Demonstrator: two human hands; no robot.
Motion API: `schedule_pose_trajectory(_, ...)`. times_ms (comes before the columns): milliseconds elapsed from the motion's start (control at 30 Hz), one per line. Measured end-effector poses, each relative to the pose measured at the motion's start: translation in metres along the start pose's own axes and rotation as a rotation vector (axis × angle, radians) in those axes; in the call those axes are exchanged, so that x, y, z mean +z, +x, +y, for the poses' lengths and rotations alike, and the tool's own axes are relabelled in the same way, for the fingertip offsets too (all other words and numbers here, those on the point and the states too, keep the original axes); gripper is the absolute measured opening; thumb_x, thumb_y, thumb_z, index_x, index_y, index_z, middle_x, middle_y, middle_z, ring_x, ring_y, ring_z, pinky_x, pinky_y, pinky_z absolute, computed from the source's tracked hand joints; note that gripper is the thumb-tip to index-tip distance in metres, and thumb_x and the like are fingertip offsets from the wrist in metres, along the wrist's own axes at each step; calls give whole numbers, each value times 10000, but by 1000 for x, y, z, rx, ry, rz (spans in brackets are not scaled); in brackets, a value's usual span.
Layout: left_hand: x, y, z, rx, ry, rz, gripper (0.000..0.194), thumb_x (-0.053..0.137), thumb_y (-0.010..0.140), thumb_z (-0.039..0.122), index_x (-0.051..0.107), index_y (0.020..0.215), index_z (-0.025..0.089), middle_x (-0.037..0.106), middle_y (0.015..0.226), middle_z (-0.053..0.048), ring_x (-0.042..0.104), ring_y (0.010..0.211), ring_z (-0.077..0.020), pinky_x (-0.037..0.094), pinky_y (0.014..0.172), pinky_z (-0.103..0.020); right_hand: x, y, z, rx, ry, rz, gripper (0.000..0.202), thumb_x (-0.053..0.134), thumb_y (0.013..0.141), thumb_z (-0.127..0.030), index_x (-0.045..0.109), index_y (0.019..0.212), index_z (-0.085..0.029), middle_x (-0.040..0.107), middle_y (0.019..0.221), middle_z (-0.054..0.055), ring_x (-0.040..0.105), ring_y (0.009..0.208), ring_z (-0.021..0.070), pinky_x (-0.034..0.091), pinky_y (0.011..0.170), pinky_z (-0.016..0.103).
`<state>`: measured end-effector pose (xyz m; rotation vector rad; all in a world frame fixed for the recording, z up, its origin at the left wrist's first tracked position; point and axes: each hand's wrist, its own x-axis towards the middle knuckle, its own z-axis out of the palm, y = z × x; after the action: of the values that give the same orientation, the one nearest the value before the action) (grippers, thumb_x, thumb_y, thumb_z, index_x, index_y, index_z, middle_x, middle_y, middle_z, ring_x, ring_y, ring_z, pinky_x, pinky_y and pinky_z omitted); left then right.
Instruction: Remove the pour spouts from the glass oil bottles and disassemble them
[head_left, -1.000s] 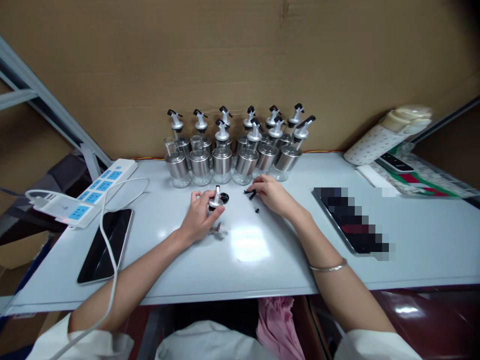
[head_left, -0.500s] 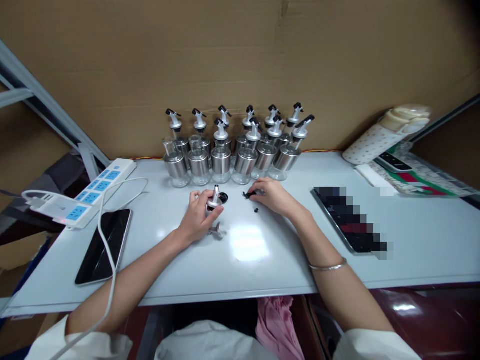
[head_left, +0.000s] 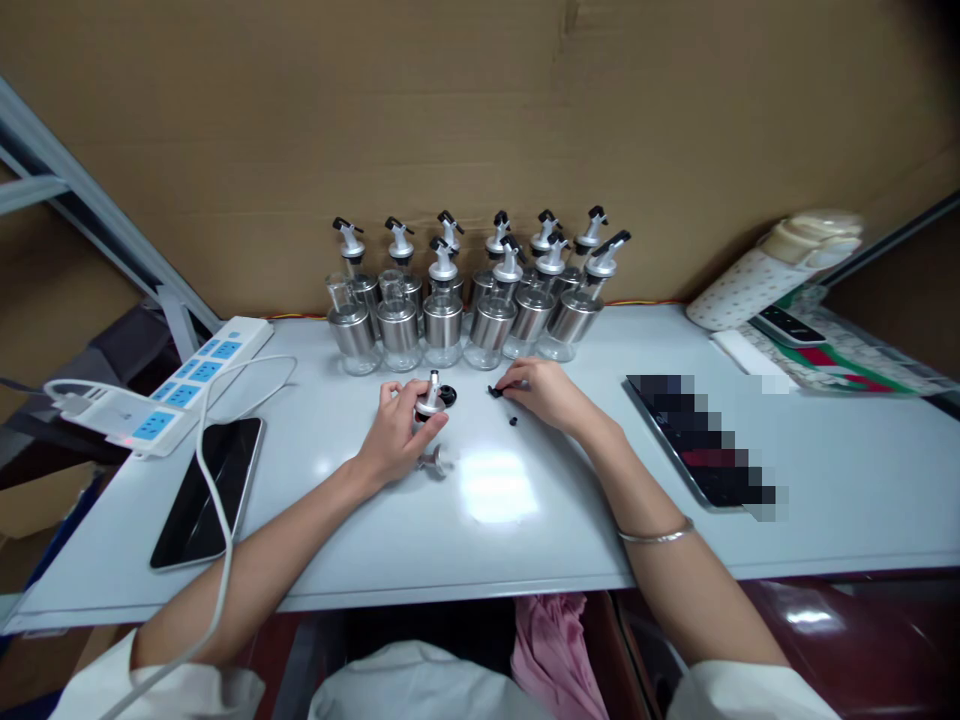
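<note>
Ten bottles topped, two open near the worktop's back edge, my left fingers grip a spout, right fingers a black part.

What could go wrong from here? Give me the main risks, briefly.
The small black piece lies loose on the white tabletop near the right hand; a stray brush could knock it away.
The left hand holds a silver pourer head close to another silver part, which might get nudged.
The white cable crosses the left forearm in this view and could snag.
</note>
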<state>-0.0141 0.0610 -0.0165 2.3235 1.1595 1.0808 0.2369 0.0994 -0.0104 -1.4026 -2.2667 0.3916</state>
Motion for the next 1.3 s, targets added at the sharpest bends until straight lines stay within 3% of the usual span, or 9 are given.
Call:
schedule_pose_trajectory(667, -1, 0, 2, -12, -16, -36, 305, 378, 883, 424, 471, 1049, 185, 638, 921, -67, 513, 830, -216, 369, 864, -401, -3, 0, -7, 60, -43, 5, 187, 549, 774, -65, 713, 797, -152, 673, 806, 75, 609, 699, 178, 453, 691, 288)
schedule_pose_trajectory(900, -4, -2, 3, 112, -43, -22, 301, 317, 860, 457, 459, 943, 205, 621, 705, -25, 513, 681, -210, 335, 868, -438, -13, -5, -45, -84, 167, 287, 214, 464, 901, -232, 672, 919, -185, 646, 798, 55, 586, 747, 172, 452, 732, 288)
schedule_pose_trajectory(1033, -4, -2, 4, 147, -55, -47, 311, 303, 851, 471, 460, 902, 208, 613, 659, -7, 496, 598, -187, 330, 859, -450, -4, -10, -73, -196, 440, 167, 216, 466, 919, -285, 656, 966, -195, 670, 907, 56, 608, 835, 162, 463, 769, 283)
schedule_pose_trajectory(1167, -6, -1, 8, 183, -116, -75, 368, 291, 861, 525, 468, 918, 208, 616, 670, -27, 521, 659, -208, 373, 828, -440, 1, -11, -84, -184, 586, 21, 187, 498, 898, -277, 656, 949, -191, 685, 930, 48, 615, 836, 153, 463, 746, 270)
schedule_pose_trajectory(1300, -7, -2, 11, 71, -258, -92, 459, 272, 857, 634, 454, 855, 212, 572, 674, -28, 521, 668, -201, 434, 727, -386, 0, -10, -84, -136, 599, -15, 168, 501, 887, -283, 629, 950, -194, 678, 896, 34, 600, 805, 145, 440, 674, 236)
